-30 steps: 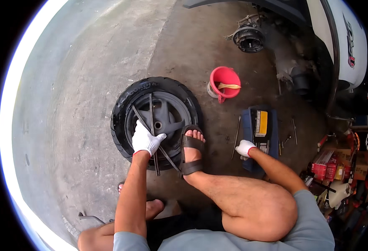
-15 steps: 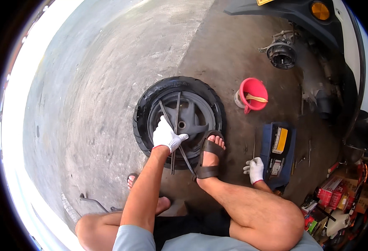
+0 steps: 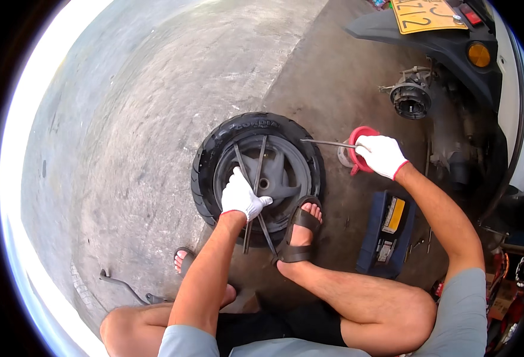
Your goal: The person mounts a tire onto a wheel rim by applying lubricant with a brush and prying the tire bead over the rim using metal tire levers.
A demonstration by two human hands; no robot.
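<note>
A black scooter tyre (image 3: 209, 149) on a grey wheel rim (image 3: 223, 156) lies flat on the floor in front of me. Two long metal tyre levers (image 3: 261, 156) cross over it, reaching the near side of the tyre. My left hand (image 3: 242, 195), in a white glove, holds both where they cross, its thumb sticking out to the right. In my gloved right hand (image 3: 383, 156) is a third tyre lever (image 3: 328, 143), its tip pointing left at the tyre's right edge. That hand partly covers a red bucket (image 3: 366, 130). My right sandal (image 3: 298, 252) presses on the tyre's near right side.
A blue tool tray (image 3: 372, 238) sits to the right of my foot, with thin tools beside it. A scooter (image 3: 521, 113) with an exposed rear hub (image 3: 409, 100) stands at the far right. Near my left knee lies a bent metal bar (image 3: 125, 285).
My right hand has risen from beside the blue tray to the bucket, bringing the lever towards the tyre. My left hand stays on the crossed levers. The view has shifted slightly.
</note>
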